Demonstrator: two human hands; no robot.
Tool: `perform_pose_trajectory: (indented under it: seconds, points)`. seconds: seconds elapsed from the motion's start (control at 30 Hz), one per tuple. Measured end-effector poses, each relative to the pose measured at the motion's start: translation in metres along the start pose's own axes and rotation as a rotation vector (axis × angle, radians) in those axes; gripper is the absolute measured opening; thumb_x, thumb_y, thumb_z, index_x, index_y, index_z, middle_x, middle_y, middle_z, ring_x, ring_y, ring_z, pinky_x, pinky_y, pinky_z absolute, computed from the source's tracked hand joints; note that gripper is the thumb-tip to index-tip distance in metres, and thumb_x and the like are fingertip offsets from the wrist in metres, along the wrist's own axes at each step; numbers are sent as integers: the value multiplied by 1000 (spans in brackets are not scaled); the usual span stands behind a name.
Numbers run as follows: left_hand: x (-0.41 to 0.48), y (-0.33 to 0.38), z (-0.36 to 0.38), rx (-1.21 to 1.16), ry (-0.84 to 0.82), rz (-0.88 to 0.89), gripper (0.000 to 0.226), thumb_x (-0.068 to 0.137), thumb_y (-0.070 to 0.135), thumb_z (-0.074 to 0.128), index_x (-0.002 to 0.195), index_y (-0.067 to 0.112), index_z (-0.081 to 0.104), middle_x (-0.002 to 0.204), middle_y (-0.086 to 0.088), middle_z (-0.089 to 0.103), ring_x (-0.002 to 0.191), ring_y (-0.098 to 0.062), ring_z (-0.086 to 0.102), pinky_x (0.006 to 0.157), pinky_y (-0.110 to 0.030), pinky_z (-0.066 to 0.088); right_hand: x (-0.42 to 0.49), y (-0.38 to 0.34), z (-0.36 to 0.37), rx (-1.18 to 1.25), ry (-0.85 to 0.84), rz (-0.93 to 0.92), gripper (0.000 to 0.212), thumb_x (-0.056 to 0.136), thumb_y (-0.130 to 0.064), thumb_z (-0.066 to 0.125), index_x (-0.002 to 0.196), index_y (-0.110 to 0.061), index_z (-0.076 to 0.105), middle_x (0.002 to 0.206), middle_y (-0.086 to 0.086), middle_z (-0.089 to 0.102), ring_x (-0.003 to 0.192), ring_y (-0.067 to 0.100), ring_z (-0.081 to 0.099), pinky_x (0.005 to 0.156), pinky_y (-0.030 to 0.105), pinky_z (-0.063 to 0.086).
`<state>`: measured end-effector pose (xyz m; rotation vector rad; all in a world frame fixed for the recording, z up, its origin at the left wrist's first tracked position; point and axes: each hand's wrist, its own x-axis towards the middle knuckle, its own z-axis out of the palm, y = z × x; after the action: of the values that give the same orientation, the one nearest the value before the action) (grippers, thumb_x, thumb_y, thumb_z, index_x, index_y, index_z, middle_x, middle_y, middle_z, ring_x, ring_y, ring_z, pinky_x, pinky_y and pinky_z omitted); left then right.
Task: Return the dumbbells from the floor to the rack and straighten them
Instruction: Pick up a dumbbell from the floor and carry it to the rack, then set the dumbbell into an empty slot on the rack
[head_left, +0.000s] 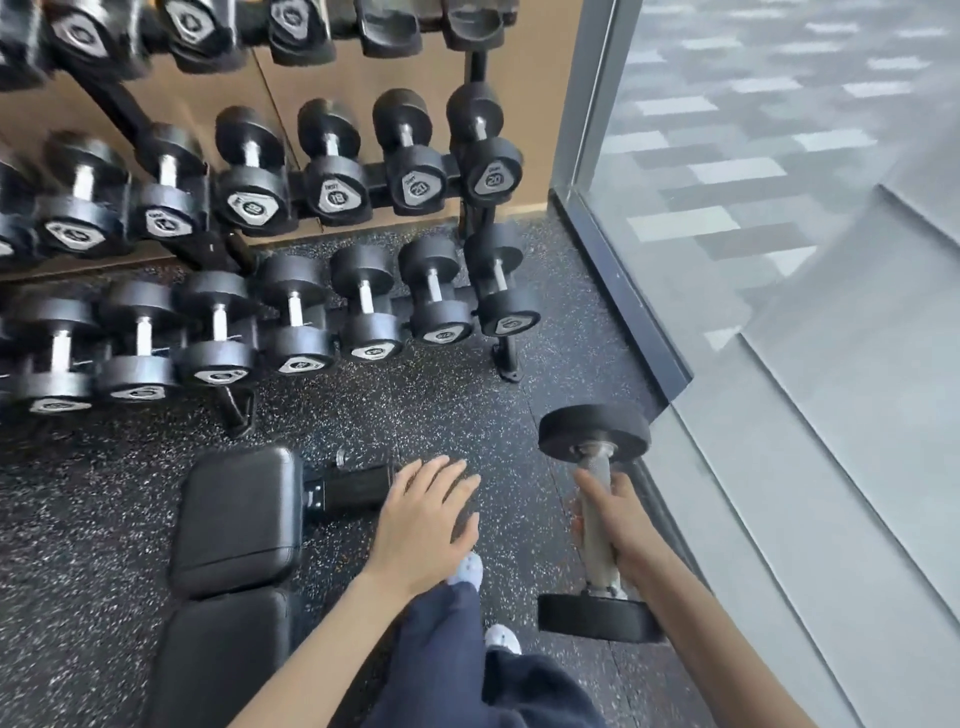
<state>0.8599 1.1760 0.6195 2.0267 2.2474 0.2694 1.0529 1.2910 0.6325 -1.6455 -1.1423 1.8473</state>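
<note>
Black round ends and a shiny metal bar make up the dumbbell (595, 434). The person's right hand (618, 519) has its fingers wrapped tight round the bar, down low beside the glass wall (779, 364), in front of the rack (506, 358). The left hand (421, 519) is spread out flat, holding nothing, over the speckled floor (441, 395) near a padded bench (236, 519). Other dumbbells (363, 312) sit in rows on the rack.

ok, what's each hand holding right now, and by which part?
The right hand grips a dumbbell by its metal handle, between the two heads. The left hand is open and holds nothing.
</note>
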Motion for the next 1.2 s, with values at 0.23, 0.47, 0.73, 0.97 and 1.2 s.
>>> perform_pose_trajectory:
  seconds: [0.23, 0.47, 0.73, 0.97, 1.2]
  points:
    - [88, -19, 16, -60, 19, 41, 43, 84, 38, 44, 115, 19, 66, 121, -1, 64, 117, -21, 56, 102, -42, 40, 75, -33, -2, -137, -49, 19, 26, 92, -8, 53, 106, -6, 32, 70, 11, 50, 47, 16, 51, 44, 29, 46]
    - [182, -49, 11, -129, 70, -18, 44, 86, 41, 42, 118, 21, 65, 124, 2, 63, 119, -18, 54, 106, -40, 37, 138, -107, 9, -273, -213, -87, 25, 93, -15, 54, 104, -3, 36, 67, 6, 54, 52, 15, 55, 52, 32, 50]
    - [247, -88, 0, -81, 93, -38, 43, 87, 40, 44, 120, 21, 64, 126, 1, 61, 121, -19, 53, 108, -37, 25, 206, -204, 33, -571, -342, -419, 19, 92, -19, 56, 102, -18, 40, 57, 2, 54, 44, 12, 49, 43, 27, 44]
    - [316, -105, -9, -16, 104, -111, 43, 87, 41, 44, 121, 22, 63, 127, 1, 61, 122, -18, 52, 109, -40, 31, 284, -271, 51, -534, -458, -451, 20, 92, -22, 56, 98, -12, 40, 60, -2, 54, 48, 12, 51, 46, 29, 46]
    - [413, -114, -30, 24, 163, -182, 43, 86, 39, 46, 120, 21, 64, 126, 0, 62, 121, -19, 52, 108, -37, 27, 371, -361, 59, -507, -500, -513, 23, 91, -19, 57, 87, -13, 36, 62, 8, 52, 51, 22, 50, 50, 37, 45]
